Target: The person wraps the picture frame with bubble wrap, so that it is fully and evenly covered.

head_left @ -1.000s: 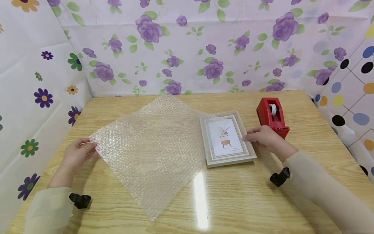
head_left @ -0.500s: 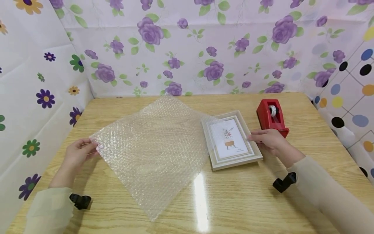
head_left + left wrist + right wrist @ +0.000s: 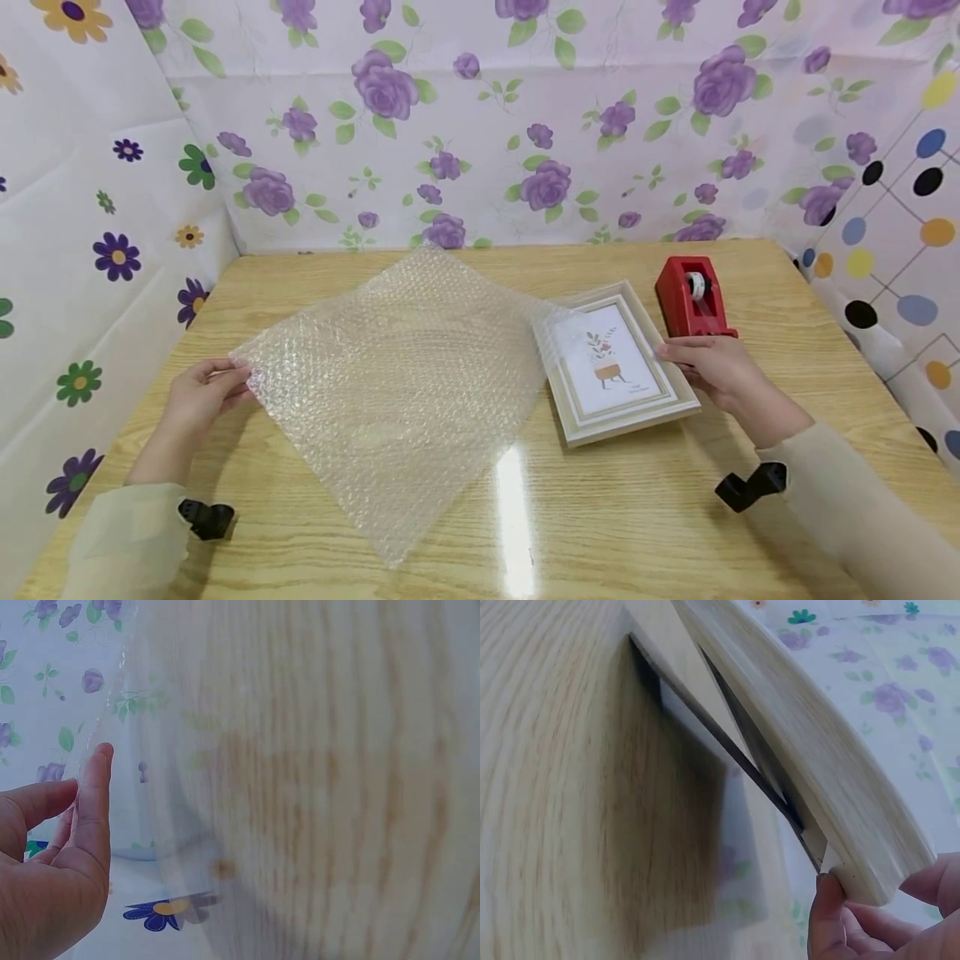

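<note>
A sheet of clear bubble wrap (image 3: pixel 390 392) spreads over the left and middle of the table, turned like a diamond. Its left corner is pinched between thumb and fingers of my left hand (image 3: pixel 198 396); the left wrist view shows the hand (image 3: pixel 64 847) at the film's edge. My right hand (image 3: pixel 716 371) grips the right side of a cream picture frame (image 3: pixel 611 367) with a plant print, tilted a little. The sheet's right corner overlaps the frame's upper left. In the right wrist view, fingers (image 3: pixel 829 915) hold the frame's edge (image 3: pixel 817 735), and its back stand angles away beneath.
A red tape dispenser (image 3: pixel 692 296) with a roll of tape stands just behind my right hand. Flowered cloth (image 3: pixel 465 125) hangs along the table's back edge, with a dotted cloth (image 3: pixel 915 275) at the right. A bright light streak crosses the wooden table (image 3: pixel 600 525) in front.
My right hand has moved right, drawing the picture frame along and turning it slightly, so less of it lies under the bubble wrap. The left hand has stayed at the sheet's corner.
</note>
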A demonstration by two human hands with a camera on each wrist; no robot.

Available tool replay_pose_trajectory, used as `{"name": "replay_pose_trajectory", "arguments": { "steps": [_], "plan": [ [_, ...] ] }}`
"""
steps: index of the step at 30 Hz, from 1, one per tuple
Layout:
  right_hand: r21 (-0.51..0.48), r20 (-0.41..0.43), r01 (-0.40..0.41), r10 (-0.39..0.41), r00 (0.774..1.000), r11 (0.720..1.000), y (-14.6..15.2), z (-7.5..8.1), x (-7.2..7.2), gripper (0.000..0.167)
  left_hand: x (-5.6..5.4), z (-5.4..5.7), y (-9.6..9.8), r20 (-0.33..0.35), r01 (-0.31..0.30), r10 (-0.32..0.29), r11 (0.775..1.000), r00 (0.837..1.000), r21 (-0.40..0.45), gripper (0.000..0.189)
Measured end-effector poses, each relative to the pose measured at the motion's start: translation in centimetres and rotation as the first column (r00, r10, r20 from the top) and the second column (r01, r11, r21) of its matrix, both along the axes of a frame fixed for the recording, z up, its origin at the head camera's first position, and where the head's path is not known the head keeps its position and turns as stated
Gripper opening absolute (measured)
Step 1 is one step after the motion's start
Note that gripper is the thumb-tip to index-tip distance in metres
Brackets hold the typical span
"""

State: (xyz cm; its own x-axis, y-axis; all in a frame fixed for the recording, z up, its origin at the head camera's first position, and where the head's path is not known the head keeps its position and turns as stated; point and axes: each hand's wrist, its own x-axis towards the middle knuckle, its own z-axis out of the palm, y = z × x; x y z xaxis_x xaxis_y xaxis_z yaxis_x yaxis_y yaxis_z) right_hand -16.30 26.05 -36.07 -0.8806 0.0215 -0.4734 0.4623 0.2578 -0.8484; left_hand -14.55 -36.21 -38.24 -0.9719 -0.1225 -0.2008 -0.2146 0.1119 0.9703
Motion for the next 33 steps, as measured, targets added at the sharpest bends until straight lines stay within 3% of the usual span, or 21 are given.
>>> {"name": "replay_pose_trajectory", "arguments": {
  "steps": [9, 11, 15, 24, 33],
  "plan": [
    [-0.017, -0.003, 0.003, -0.003, 1.0, 1.0, 1.3, 0.8, 1.0, 0.079, 0.1, -0.2, 0.2, -0.007, -0.025, 0.025, 0.999, 1.0, 0.027, 0.013],
    [-0.04, -0.002, 0.012, -0.012, 1.0, 0.999, 1.6, 1.1, 1.2, 0.063, 0.2, -0.1, 0.4, -0.007, -0.039, 0.039, 0.999, 0.999, 0.027, 0.013],
    [-0.121, 0.001, 0.033, -0.033, 0.999, 0.992, 2.3, 1.9, 1.4, 0.007, 0.3, 0.0, 0.7, -0.009, -0.06, 0.061, 0.998, 0.998, 0.01, 0.012],
    [-0.294, 0.013, 0.062, -0.061, 0.998, 0.954, 3.8, 3.6, 2.0, 0.019, -0.2, -0.1, 1.0, -0.024, -0.069, 0.07, 0.997, 0.997, 0.042, 0.013],
    [-0.328, -0.037, 0.013, -0.027, 0.999, 0.945, 5.1, 4.8, 2.4, 0.026, -0.2, 0.1, 1.4, -0.017, -0.079, 0.079, 0.997, 0.997, 0.007, 0.012]
  ]
}}
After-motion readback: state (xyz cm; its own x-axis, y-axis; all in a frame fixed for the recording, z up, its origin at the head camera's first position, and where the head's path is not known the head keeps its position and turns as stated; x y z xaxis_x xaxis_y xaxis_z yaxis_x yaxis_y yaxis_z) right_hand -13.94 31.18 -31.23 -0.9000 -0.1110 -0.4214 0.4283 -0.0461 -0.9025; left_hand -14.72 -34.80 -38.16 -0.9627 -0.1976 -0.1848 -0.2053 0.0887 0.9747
